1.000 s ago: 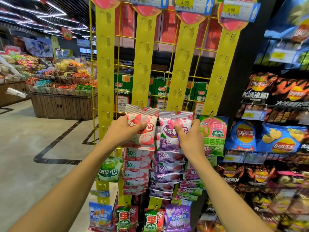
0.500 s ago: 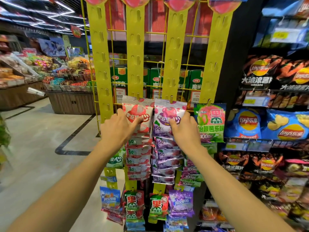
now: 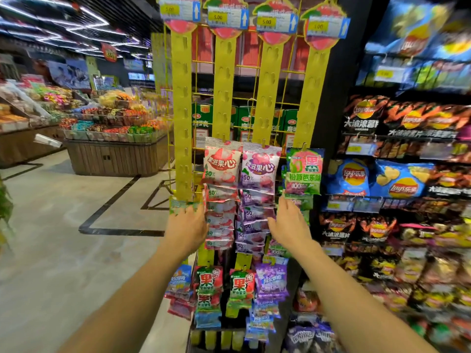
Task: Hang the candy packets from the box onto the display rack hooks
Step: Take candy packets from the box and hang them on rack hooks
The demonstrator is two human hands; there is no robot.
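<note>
A yellow wire display rack [image 3: 269,80] with four yellow hanging strips stands in front of me. A red-and-white candy packet [image 3: 221,163] hangs at the top of the second strip's stack. Beside it a purple candy packet [image 3: 259,166] tops the third strip's stack. A green candy packet [image 3: 303,171] hangs on the fourth strip. My left hand [image 3: 187,229] is below and left of the red packet, fingers apart, holding nothing. My right hand [image 3: 289,224] is below the purple and green packets, also free. The box is not in view.
More candy packets [image 3: 238,286] hang lower on the rack. Shelves of chip bags [image 3: 402,179] fill the right side. A wooden produce-style bin [image 3: 114,156] with sweets stands at the left across the tiled floor [image 3: 63,225].
Both hands have let go of the red and purple packets and dropped lower. The two packets now hang by themselves on the strips. The view has tilted up.
</note>
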